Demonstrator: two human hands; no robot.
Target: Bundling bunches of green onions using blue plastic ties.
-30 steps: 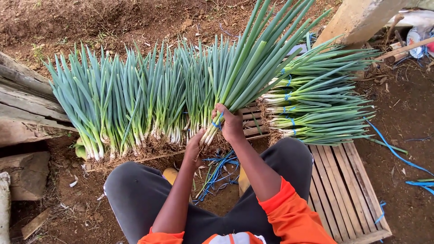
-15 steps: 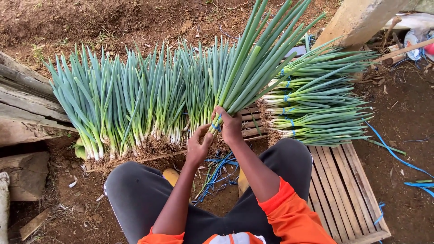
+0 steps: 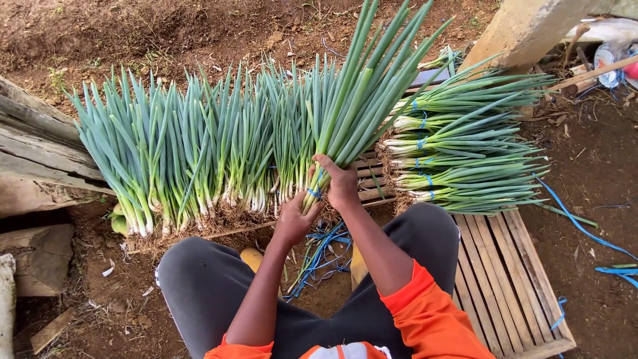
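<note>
Bare brown earth fills the frame, with a slatted wooden pallet (image 3: 512,292) at lower right and weathered planks (image 3: 33,153) at left. Loose green onions (image 3: 193,146) stand in a long row across the middle; tied bundles (image 3: 465,153) lie stacked at right. At centre, the bunch of green onions (image 3: 359,100) rises toward the top edge, both grips clenched on its pale base: right hand (image 3: 342,183) above, left hand (image 3: 296,216) below, by a blue tie (image 3: 314,193). It looks light and floppy, easily bruised; the firm base seems the best hold.
</note>
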